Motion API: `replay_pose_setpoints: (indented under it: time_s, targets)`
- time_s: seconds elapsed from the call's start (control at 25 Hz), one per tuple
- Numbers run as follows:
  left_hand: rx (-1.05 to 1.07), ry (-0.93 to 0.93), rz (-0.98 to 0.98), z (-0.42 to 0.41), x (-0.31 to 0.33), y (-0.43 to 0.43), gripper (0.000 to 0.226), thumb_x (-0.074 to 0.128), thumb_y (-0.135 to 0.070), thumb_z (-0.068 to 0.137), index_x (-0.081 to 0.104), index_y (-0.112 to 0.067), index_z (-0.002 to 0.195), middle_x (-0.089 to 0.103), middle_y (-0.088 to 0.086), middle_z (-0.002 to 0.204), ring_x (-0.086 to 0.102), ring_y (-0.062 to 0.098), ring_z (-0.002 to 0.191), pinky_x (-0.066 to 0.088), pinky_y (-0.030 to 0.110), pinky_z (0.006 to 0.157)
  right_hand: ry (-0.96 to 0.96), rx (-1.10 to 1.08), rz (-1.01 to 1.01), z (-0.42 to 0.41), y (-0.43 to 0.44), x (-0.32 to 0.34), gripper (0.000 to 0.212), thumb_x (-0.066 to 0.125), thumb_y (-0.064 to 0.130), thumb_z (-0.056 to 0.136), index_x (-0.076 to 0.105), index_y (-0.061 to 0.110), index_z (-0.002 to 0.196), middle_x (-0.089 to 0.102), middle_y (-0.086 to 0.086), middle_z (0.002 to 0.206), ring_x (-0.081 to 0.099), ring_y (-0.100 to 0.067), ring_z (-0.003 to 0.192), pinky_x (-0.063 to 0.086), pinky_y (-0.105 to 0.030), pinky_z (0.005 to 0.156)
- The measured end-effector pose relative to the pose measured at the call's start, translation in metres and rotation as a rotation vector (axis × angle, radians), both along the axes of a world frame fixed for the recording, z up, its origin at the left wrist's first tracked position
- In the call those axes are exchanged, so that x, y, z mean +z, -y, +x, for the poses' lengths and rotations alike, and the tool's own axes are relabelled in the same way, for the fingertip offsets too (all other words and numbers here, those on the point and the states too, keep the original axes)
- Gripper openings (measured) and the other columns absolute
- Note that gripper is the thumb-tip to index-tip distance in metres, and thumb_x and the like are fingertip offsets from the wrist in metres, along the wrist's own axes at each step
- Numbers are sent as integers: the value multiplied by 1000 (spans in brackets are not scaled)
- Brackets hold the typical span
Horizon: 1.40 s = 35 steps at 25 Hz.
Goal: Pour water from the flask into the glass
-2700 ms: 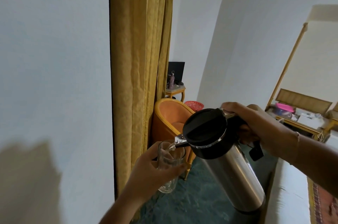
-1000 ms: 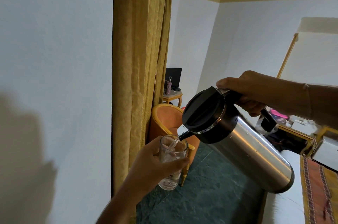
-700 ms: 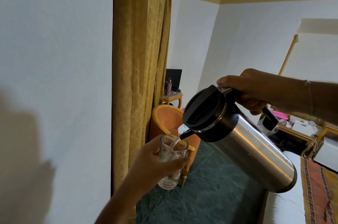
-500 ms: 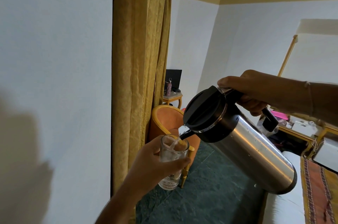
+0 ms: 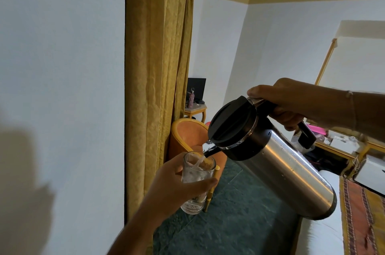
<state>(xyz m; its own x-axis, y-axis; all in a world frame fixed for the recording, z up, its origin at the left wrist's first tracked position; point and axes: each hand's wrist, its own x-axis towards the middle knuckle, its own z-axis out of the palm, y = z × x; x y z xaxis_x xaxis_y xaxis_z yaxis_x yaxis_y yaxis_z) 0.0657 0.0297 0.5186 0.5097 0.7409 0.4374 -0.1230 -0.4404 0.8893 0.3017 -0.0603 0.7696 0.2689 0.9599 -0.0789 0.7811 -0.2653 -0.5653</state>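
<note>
My right hand grips the black handle of a steel flask with a black lid, tilted steeply with its base pointing down to the right. Its dark spout sits just over the rim of a clear glass. My left hand is wrapped around the glass and holds it upright in the air. A stream of water runs from the spout into the glass, which holds water up into its upper half.
A gold curtain hangs just left of the glass beside a white wall. Behind stand an orange chair and a small side table. A bed edge with a patterned cover lies at lower right over green floor.
The flask has tipped from near upright to steeply tilted and water now flows into the glass. Over the last second both hands stay nearly still while the water level rises.
</note>
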Motion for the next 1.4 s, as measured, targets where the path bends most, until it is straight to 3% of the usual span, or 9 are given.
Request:
replay_pose_setpoints:
  time_s: [0.28,0.44,0.56,0.72,0.88,1.0,1.2,1.32,1.4]
  targets:
    - [14,-2,-8,4,1,6,43,95,-55,73,79,-38,109,87,-9,106,82,7,102,66,18,81,-24,9,-35,11,-1,-4,67,69,80,60,43,22,36,37,2,37,32,-15,30,37,-21,41]
    - [-2,10,-27,4,-1,6,43,96,-53,74,79,-34,108,87,-4,105,82,14,102,70,28,86,-46,29,-73,16,-1,-8,77,74,93,37,44,22,37,37,2,37,33,-16,30,39,-23,41]
    - [5,-3,-31,4,-2,7,43,97,-54,73,78,-34,107,87,-4,107,83,14,103,71,34,89,-17,-7,-65,18,-3,-11,75,73,89,50,45,21,37,39,1,37,35,-16,29,40,-22,40]
    - [23,-12,-24,5,1,10,43,97,-57,70,77,-40,104,88,-10,106,83,8,102,69,22,82,8,-30,-62,16,-2,-9,68,67,81,61,44,21,36,39,1,35,35,-16,27,40,-22,39]
    - [4,-12,-38,4,3,11,45,96,-56,70,78,-40,108,87,-12,110,82,7,105,70,27,85,-24,-13,-9,10,6,-8,64,61,76,65,42,21,37,37,0,36,33,-16,28,39,-21,40]
    - [7,-9,-40,3,4,13,46,96,-57,68,77,-38,105,86,-12,106,82,5,102,69,23,82,-46,9,19,3,16,-8,65,60,75,66,41,19,40,36,0,38,31,-16,31,36,-21,42]
    - [0,-9,-41,5,6,13,45,96,-57,67,78,-37,103,86,-10,105,82,8,100,71,28,85,-205,58,107,0,35,-17,71,58,75,79,37,18,42,30,1,43,26,-16,37,33,-26,46]
    - [12,10,-38,5,9,14,47,96,-54,66,78,-35,106,86,-11,108,82,6,101,70,26,84,-407,-3,157,6,39,-29,76,57,76,83,32,19,39,25,3,39,22,-15,33,19,-33,50]
    - [8,19,-29,5,11,14,46,97,-49,68,80,-34,108,87,-9,111,82,6,103,69,24,85,-532,-4,220,14,43,-42,80,51,83,83,30,19,40,24,3,38,21,-15,34,18,-36,51]
